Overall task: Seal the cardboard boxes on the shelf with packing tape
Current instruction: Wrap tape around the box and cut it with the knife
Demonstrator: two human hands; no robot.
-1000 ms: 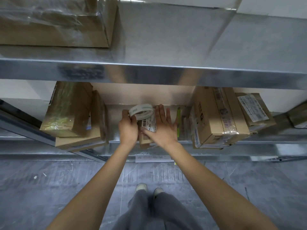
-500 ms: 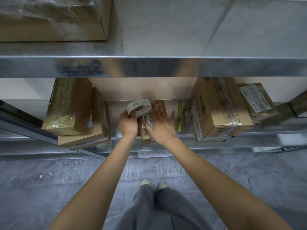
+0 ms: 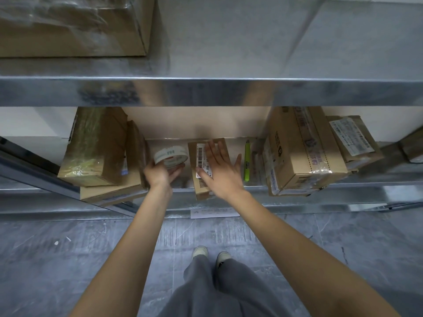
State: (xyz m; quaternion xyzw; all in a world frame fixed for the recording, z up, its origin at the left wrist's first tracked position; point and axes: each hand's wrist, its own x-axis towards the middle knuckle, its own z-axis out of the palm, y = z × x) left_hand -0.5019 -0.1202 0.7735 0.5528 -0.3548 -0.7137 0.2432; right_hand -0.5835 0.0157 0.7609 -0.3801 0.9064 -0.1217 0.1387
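A small cardboard box (image 3: 201,188) with a white barcode label lies on the middle of the metal shelf (image 3: 343,191). My right hand (image 3: 219,172) lies flat on top of it, fingers straight and spread. Left of the box, my left hand (image 3: 163,172) holds a roll of packing tape (image 3: 170,156) from below, fingers curled under it. The roll is apart from the box now.
A stack of taped boxes (image 3: 96,145) stands left of my left hand. A green marker (image 3: 247,163) lies right of the small box, then more boxes (image 3: 299,152). An upper shelf (image 3: 206,90) overhangs, carrying a wrapped box (image 3: 75,26). My feet are on the grey floor.
My left hand has carried the tape roll off the small box to the left and lowered it. My right hand stays flat on the box. The view has tilted slightly.
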